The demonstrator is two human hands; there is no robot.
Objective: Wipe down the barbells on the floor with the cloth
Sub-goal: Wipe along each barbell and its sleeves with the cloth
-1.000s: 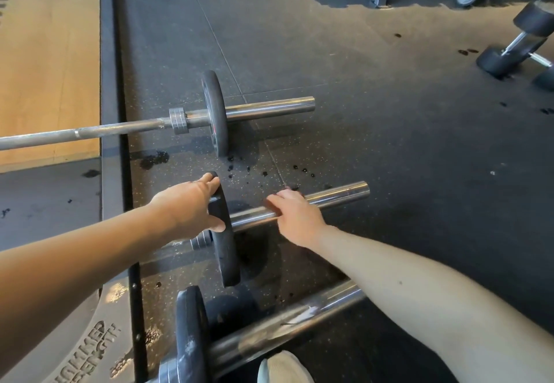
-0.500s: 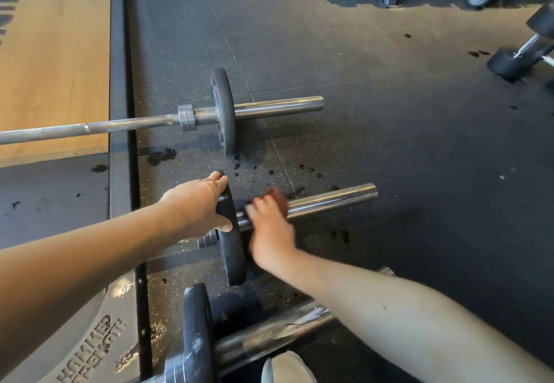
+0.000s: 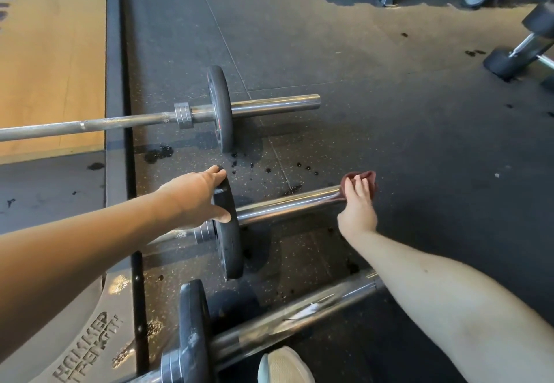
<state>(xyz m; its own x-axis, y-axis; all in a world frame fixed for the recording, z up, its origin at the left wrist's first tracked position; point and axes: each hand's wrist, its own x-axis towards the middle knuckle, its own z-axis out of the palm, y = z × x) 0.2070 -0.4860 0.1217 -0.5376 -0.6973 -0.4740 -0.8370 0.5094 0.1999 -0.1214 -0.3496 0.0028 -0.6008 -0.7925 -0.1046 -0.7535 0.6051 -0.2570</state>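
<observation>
Your left hand (image 3: 199, 195) is clamped on the top rim of the middle barbell's plate (image 3: 229, 232). Just right of that plate, your right hand (image 3: 358, 206) is closed around the dark red cloth (image 3: 364, 180), pressed on the outer end of the sleeve (image 3: 287, 204).

Dumbbells (image 3: 518, 50) far right (perhaps racked), wooden platform (image 3: 51, 62), pale shoe (image 3: 284, 366).
</observation>
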